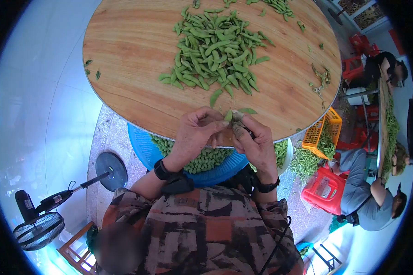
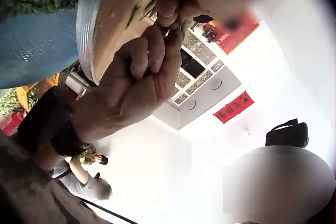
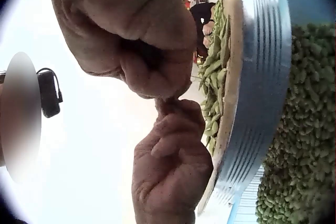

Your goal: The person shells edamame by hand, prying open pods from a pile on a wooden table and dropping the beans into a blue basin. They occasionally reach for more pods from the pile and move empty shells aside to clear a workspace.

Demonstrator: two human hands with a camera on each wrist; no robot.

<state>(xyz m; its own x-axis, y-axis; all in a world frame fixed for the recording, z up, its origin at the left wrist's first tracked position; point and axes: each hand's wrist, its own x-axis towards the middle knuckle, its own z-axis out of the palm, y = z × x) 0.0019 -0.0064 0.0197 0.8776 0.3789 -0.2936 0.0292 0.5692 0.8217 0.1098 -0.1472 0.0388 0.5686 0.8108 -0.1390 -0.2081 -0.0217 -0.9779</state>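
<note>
- Head view, centre: the left hand (image 1: 192,136) pinches a green pod (image 1: 228,115) between thumb and finger, above the near edge of the table (image 1: 128,55).
- Just to its right, the right hand (image 1: 259,145) has curled fingers meeting the left fingertips; I cannot tell whether they pinch the pod too.
- Another pod (image 1: 248,111) lies on the table right beside the right hand.
- A heap of pods (image 1: 215,55) covers the upper centre of the table, more scattered toward the top edge.
- Below the hands, a blue basket (image 1: 136,143) holds many green pieces (image 1: 209,161).
- Right of centre, an orange crate (image 1: 313,136) holds more greens, above a red stool (image 1: 329,185).
- Lower left, a fan (image 1: 39,230) lies sideways in the frame.
</note>
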